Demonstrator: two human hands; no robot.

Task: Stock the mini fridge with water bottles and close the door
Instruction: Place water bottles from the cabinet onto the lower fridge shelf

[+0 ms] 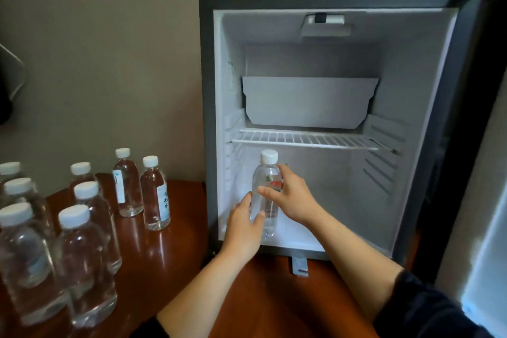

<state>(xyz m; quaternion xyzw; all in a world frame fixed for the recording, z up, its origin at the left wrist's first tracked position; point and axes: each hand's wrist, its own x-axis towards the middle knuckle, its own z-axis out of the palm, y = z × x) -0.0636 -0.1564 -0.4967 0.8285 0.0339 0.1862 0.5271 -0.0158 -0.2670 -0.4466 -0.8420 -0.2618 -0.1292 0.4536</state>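
A clear water bottle (267,176) with a white cap stands upright at the front left of the lower compartment of the open mini fridge (428,145). My left hand (245,223) grips its lower part from the left. My right hand (290,196) holds its middle from the right, fingers curled round the label. Several more capped water bottles (82,261) stand on the wooden table (170,263) to the left of the fridge. The fridge door (482,263) hangs open at the far right.
A white wire shelf (307,140) spans the fridge above the bottle, and a white tray (307,101) sits at the back over it. A metal hinge bracket (300,266) juts from the fridge's bottom edge. A beige wall stands behind the table.
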